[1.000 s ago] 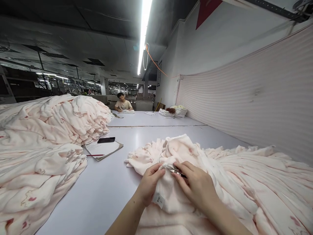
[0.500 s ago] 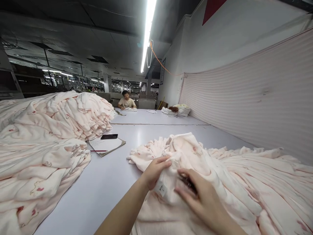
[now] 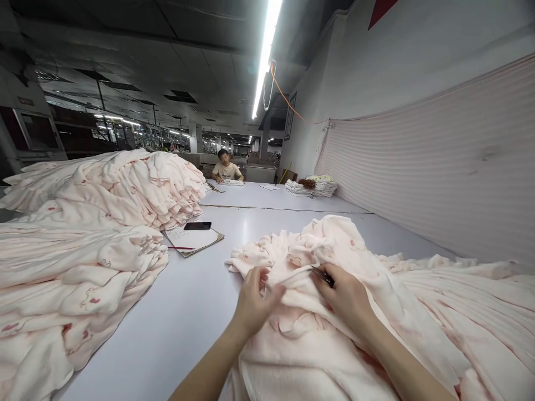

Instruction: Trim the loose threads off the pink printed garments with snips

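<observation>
Pale pink plush cloth (image 3: 288, 356), probably a garment, lies in loose folds in front of me. My left hand (image 3: 254, 301) is at its left side, with the fingers bent and the thumb spread apart and blurred. I see nothing held between them. My right hand (image 3: 346, 292) is closed around small dark thread snips (image 3: 322, 275), whose pointed tip shows past the fingers, close over a fold. Most of the snips is hidden in the palm.
Large heaps of similar pink cloth (image 3: 125, 189) stand at left, and more layers (image 3: 468, 301) spread at right. A phone (image 3: 197, 226) and a red pencil (image 3: 180, 248) lie on papers (image 3: 200, 239). Across the table (image 3: 188, 312), a person (image 3: 227, 168) sits near folded cloth stacks (image 3: 324, 185).
My left hand has come away from the bunched cloth and its thumb has opened. The white label is out of sight. My right hand, with the snips, has moved slightly up and right.
</observation>
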`<state>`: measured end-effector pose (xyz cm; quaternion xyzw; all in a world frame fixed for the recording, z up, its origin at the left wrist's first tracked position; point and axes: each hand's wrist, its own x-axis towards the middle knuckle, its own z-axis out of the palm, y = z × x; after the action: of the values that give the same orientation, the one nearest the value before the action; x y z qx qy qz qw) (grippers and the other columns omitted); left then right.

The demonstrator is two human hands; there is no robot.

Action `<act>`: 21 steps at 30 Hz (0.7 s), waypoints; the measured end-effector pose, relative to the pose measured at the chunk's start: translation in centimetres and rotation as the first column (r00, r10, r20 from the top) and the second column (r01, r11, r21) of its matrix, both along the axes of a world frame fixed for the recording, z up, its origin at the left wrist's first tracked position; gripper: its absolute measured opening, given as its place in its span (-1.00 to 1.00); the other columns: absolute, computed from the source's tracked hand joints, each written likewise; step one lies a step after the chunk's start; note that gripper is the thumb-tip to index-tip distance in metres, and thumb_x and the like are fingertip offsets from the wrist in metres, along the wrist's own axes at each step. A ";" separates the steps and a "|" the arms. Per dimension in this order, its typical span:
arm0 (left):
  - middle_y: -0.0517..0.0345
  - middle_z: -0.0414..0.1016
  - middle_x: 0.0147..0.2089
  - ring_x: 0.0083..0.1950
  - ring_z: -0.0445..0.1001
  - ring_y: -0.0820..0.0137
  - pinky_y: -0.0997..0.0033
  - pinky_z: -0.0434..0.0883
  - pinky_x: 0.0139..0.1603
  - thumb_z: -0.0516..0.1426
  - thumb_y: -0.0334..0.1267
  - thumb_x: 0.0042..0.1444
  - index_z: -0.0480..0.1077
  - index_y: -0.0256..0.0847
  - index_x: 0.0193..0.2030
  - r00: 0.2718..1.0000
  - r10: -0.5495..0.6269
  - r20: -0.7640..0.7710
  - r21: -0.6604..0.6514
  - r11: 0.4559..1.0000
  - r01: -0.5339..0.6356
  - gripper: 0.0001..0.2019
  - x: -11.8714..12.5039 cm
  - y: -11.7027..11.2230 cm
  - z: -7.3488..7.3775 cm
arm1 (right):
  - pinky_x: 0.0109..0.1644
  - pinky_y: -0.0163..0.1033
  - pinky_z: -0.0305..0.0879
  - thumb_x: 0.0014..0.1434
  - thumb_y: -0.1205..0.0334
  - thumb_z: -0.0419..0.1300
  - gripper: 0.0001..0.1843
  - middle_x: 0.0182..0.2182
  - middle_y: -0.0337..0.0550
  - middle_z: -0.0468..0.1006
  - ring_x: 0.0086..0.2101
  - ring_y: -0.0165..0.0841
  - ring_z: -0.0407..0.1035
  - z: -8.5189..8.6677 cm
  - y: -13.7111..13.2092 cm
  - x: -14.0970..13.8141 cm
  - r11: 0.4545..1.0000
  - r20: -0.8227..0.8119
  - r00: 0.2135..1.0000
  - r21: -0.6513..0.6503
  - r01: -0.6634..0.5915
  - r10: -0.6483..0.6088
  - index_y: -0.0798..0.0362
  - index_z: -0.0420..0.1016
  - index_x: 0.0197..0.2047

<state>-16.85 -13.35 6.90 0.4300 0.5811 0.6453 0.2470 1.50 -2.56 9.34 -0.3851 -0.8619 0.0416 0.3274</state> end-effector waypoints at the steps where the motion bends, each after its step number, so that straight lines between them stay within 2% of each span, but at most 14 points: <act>1: 0.08 0.39 -0.13 -0.09 0.34 0.21 0.28 0.31 -0.15 0.22 -0.20 -0.11 0.38 -0.15 -0.20 0.999 0.009 -0.035 -0.010 1.000 -0.009 -0.72 0.5 0.0 -0.5 | -0.49 -0.36 0.11 0.15 0.11 0.06 -0.83 -0.45 -0.27 0.55 -0.46 -0.34 0.41 0.0 0.3 -0.1 1.000 -0.018 1.000 0.012 0.011 -0.011 -0.03 0.41 -0.37; 3: 0.07 0.44 -0.17 -0.13 0.39 0.25 0.31 0.33 -0.17 0.15 -0.28 -0.04 0.40 -0.17 -0.19 0.998 -0.014 -0.063 -0.028 1.000 0.013 -0.77 1.3 0.6 -1.0 | -0.49 -0.36 0.11 0.14 0.12 0.07 -0.84 -0.44 -0.27 0.56 -0.46 -0.35 0.42 0.0 1.1 -0.3 0.998 -0.048 0.998 0.050 0.045 -0.043 -0.03 0.41 -0.36; 6: 0.03 0.52 -0.28 -0.22 0.48 0.30 0.30 0.38 -0.18 0.04 -0.32 0.05 0.41 -0.26 -0.16 0.995 -0.104 -0.010 -0.043 0.994 0.103 -0.77 2.1 2.0 -0.8 | -0.48 -0.35 0.06 0.13 0.19 0.05 -0.87 -0.40 -0.21 0.57 -0.43 -0.31 0.43 0.1 2.9 -0.2 0.987 -0.076 0.990 0.103 0.125 -0.118 0.00 0.40 -0.33; 9: 0.02 0.54 -0.20 -0.13 0.48 0.27 0.29 0.38 -0.12 0.07 -0.27 0.06 0.43 -0.23 -0.15 0.989 -0.146 -0.007 -0.023 0.989 0.146 -0.77 2.6 2.7 -0.3 | -0.49 -0.34 0.03 0.12 0.25 0.04 -0.87 -0.40 -0.20 0.57 -0.44 -0.31 0.42 0.3 3.9 0.1 0.977 -0.096 0.982 0.129 0.172 -0.160 0.00 0.40 -0.31; 12: 0.08 0.48 -0.07 0.00 0.38 0.20 0.23 0.32 -0.03 0.19 -0.24 -0.04 0.43 -0.11 -0.11 0.994 -0.087 -0.066 0.020 0.996 0.088 -0.70 3.3 3.2 -0.1 | -0.46 -0.36 0.07 0.09 0.29 0.06 -0.88 -0.39 -0.27 0.58 -0.43 -0.35 0.43 0.4 3.4 0.1 0.977 -0.106 0.985 0.150 0.149 -0.134 -0.02 0.40 -0.31; 16: 0.02 0.41 -0.06 0.06 0.32 0.16 0.15 0.20 0.11 0.14 -0.33 -0.04 0.50 -0.18 -0.24 0.997 0.007 -0.074 0.048 0.999 -0.003 -0.81 3.6 5.3 -0.7 | -0.44 -0.38 0.08 0.08 0.29 0.06 -0.89 -0.40 -0.31 0.57 -0.43 -0.40 0.42 0.5 2.4 -0.1 0.977 -0.115 0.987 0.173 0.129 -0.110 -0.03 0.39 -0.32; 18: 0.02 0.42 -0.08 0.02 0.35 0.19 0.18 0.23 0.08 0.10 -0.36 -0.02 0.49 -0.19 -0.19 0.999 -0.024 -0.028 0.043 0.999 0.025 -0.75 3.6 6.4 -1.0 | -0.47 -0.36 0.03 0.08 0.28 0.07 -0.89 -0.40 -0.27 0.57 -0.44 -0.37 0.41 0.6 2.9 -0.2 0.969 -0.119 0.982 0.183 0.167 -0.147 -0.01 0.40 -0.32; 21: 0.06 0.50 -0.23 -0.15 0.45 0.26 0.28 0.36 -0.12 0.11 -0.36 -0.04 0.44 -0.21 -0.12 0.988 -0.144 0.053 0.048 0.989 0.142 -0.71 3.6 7.2 -1.3 | -0.50 -0.33 -0.08 0.11 0.27 0.06 -0.88 -0.40 -0.15 0.56 -0.47 -0.33 0.38 0.7 4.4 -0.6 0.949 -0.124 0.965 0.189 0.253 -0.232 0.05 0.41 -0.32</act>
<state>-13.30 -6.11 5.57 0.4575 0.5272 0.6504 0.2995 0.87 1.86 10.05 -0.4501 -0.7901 -0.0681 0.4105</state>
